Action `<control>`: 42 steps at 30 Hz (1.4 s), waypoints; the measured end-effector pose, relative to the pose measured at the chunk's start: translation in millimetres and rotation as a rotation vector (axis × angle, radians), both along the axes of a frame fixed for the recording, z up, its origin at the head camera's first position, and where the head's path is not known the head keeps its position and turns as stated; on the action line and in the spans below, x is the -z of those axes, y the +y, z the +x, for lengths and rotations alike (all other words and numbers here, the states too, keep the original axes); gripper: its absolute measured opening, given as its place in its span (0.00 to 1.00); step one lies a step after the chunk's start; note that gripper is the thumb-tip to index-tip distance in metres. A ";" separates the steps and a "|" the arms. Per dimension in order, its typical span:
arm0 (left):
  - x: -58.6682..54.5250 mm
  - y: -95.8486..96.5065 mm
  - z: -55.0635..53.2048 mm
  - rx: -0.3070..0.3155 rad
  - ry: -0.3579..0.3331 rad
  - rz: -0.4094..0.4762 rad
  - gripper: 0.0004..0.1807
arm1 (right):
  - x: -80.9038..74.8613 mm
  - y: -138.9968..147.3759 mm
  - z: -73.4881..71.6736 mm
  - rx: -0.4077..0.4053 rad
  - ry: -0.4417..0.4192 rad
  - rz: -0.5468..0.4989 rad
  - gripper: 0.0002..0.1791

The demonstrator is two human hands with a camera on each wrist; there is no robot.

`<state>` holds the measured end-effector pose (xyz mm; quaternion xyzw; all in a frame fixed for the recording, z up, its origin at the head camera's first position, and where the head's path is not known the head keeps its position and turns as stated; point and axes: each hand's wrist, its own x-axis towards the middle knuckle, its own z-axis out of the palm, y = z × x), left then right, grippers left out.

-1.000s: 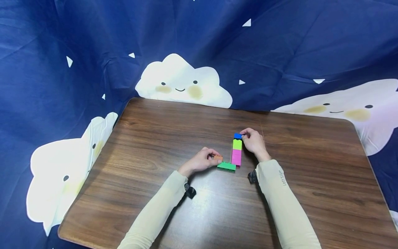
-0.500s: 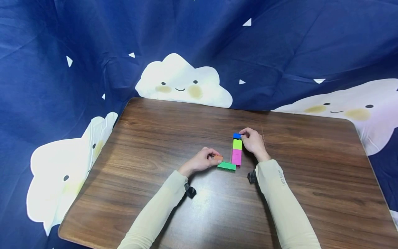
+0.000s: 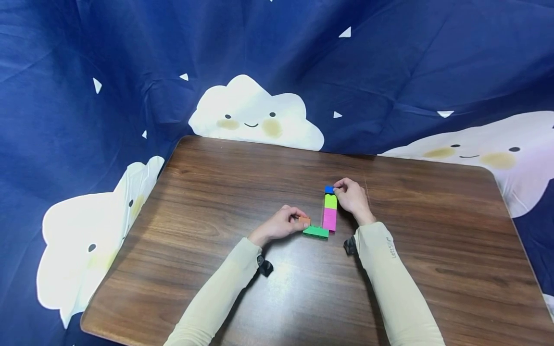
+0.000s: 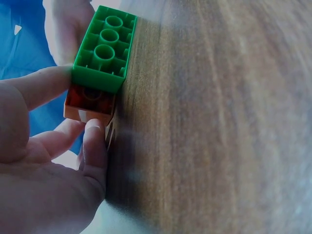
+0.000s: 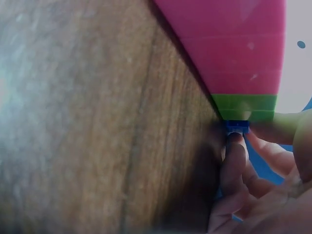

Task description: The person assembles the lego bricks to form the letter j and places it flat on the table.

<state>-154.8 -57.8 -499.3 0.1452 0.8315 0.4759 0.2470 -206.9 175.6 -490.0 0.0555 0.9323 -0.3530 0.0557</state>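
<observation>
My left hand [image 3: 280, 224] pinches an orange toy building brick [image 3: 305, 220]. Against that brick sits a longer green brick [image 3: 316, 232], whose hollow underside with round tubes shows in the left wrist view. Just right of the green brick, a row of bricks runs away from me: pink bricks [image 3: 330, 219], a lime green brick [image 3: 331, 201], then a small blue brick [image 3: 329, 190] at the far end. Fingers and thumb of my right hand [image 3: 352, 198] pinch the blue brick, which meets the lime one in the right wrist view [image 5: 238, 126].
A brown wood-grain table [image 3: 216, 192] lies under both hands. Behind it hangs a dark blue curtain [image 3: 381, 62] with white smiling clouds. Black cameras are strapped to both wrists, over pale sleeves.
The blue brick has shifted very slightly to the left, with my right fingers on it. My left hand and the orange and green bricks stay practically where they were.
</observation>
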 end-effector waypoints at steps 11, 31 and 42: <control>0.6 1.2 0.0 0.005 0.010 0.000 0.16 | 0.4 0.2 1.4 0.042 -0.003 0.001 0.12; 2.2 -0.4 -0.7 0.002 -0.004 0.005 0.17 | 0.8 4.0 2.6 0.011 0.008 -0.008 0.13; 0.5 -6.8 -5.6 0.014 -0.054 0.033 0.22 | -3.6 25.8 8.0 0.017 0.013 -0.144 0.14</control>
